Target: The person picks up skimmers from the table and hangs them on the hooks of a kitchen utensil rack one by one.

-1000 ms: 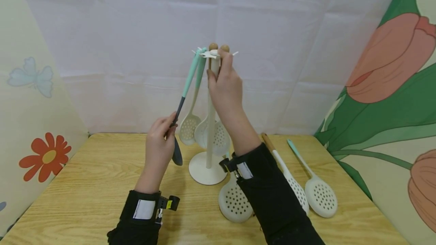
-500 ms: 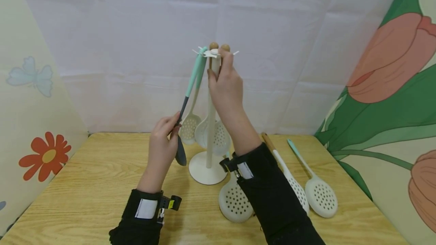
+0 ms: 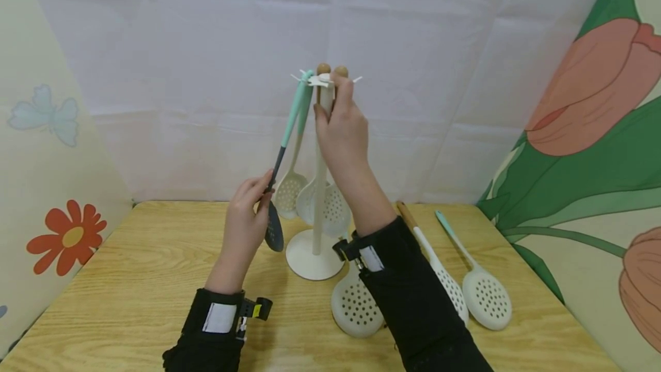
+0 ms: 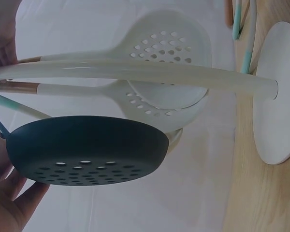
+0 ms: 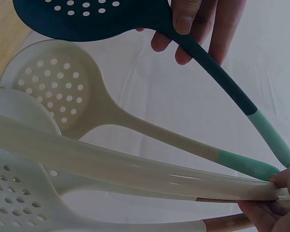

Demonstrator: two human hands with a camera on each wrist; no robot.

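Observation:
My left hand (image 3: 265,185) pinches the dark neck of a navy slotted spoon (image 3: 273,233) with a teal handle, whose top end reaches the hooks of a cream utensil stand (image 3: 321,131). The spoon's head (image 4: 87,150) hangs just left of the stand's pole (image 4: 135,72), with my fingers (image 4: 9,203) below it. My right hand (image 3: 330,93) grips the top of the pole, fingers (image 5: 275,205) curled round it. A cream skimmer with a teal handle (image 5: 43,87) and two wooden-handled cream skimmers (image 3: 327,205) hang from the stand.
The stand's round base (image 3: 312,257) sits mid-table on the wooden top (image 3: 129,280). Three cream skimmers lie to the right: one (image 3: 355,306) by my right sleeve, one wooden-handled (image 3: 439,271), one teal-handled (image 3: 485,297). Patterned panels wall both sides; a white sheet hangs behind.
My left hand has swung the navy spoon's head rightwards, closer to the stand's pole, so the spoon hangs steeper. My right hand stays on the pole's top.

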